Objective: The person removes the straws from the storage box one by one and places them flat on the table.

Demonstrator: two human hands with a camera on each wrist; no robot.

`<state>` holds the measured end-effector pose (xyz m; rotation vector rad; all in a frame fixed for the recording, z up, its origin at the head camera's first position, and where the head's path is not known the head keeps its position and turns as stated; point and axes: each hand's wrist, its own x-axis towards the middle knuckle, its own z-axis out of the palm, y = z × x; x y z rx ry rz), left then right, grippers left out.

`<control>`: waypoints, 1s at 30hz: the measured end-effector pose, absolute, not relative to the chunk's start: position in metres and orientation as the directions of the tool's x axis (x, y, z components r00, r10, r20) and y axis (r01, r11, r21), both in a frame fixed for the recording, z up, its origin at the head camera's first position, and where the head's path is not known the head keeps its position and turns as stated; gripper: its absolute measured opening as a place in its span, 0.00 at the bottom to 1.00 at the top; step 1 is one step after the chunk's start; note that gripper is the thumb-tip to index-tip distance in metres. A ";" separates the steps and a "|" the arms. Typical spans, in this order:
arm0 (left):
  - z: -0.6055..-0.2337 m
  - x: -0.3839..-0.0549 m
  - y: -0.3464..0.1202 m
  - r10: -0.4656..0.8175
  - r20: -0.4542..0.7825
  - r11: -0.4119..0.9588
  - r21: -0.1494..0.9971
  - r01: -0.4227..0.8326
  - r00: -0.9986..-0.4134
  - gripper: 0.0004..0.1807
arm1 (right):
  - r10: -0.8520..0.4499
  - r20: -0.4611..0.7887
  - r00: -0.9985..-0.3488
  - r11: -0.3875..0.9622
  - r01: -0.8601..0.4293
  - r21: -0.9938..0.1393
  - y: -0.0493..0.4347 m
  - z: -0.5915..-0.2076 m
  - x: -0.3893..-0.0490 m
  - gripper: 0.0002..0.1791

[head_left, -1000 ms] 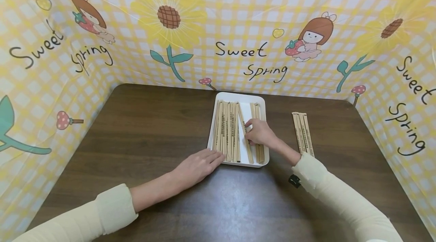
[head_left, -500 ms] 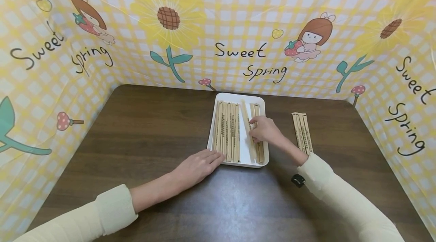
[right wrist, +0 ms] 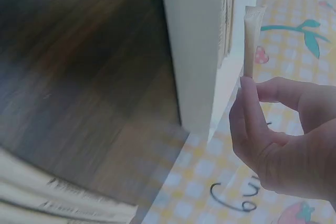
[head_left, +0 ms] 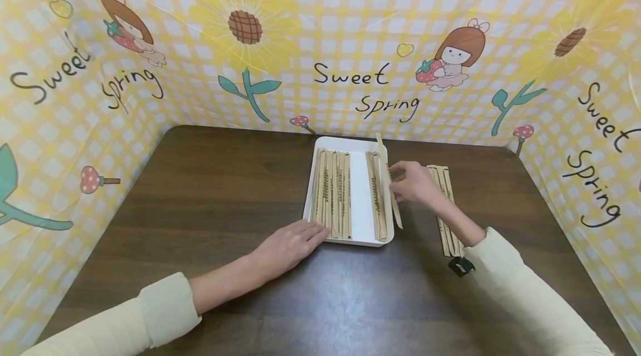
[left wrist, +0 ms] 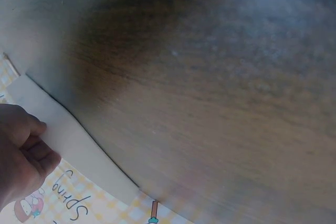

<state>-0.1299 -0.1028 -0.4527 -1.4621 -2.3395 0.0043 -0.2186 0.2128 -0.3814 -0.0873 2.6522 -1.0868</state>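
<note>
A white tray (head_left: 363,217) stands on the dark wooden table, with several slim paper-wrapped straws (head_left: 331,194) lying along its left side. Fewer wrapped straws (head_left: 376,194) lie along its right wall. My left hand (head_left: 292,245) holds the tray's near left corner; in the left wrist view, its thumb and bent fingers meet the white wall. Just outside the right wall, my right hand (head_left: 415,183) pinches one wrapped straw (right wrist: 252,40) between thumb and fingers. That straw slants past the tray's right rim, its crimped end pointing up in the right wrist view.
A small row of wrapped straws (head_left: 445,217) lies on the table right of the tray, partly under my right forearm. A yellow checked cloth (head_left: 350,22) with printed flowers rises behind and on both sides of the table (head_left: 225,178).
My right hand has lifted one wrapped straw from the tray's middle and carried it right, over the right-hand straws and past the rim. My left hand has stayed at the corner.
</note>
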 end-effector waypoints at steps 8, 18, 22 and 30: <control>-0.452 -0.131 -0.103 0.865 0.313 0.462 -0.196 0.865 -0.391 0.22 | -0.140 -0.234 -0.962 0.715 0.065 -0.696 0.242 -0.384 -0.208 0.27; -0.453 -0.130 -0.102 0.868 0.310 0.461 -0.215 0.861 -0.388 0.22 | -0.081 -0.233 -0.969 0.750 0.094 -0.654 0.282 -0.396 -0.198 0.26; -0.452 -0.130 -0.102 0.869 0.306 0.462 -0.217 0.860 -0.390 0.22 | -0.061 -0.254 -0.965 0.766 0.118 -0.632 0.294 -0.398 -0.194 0.26; -0.453 -0.129 -0.103 0.869 0.294 0.464 -0.204 0.862 -0.398 0.22 | -0.031 -0.263 -0.964 0.800 0.134 -0.585 0.312 -0.400 -0.188 0.27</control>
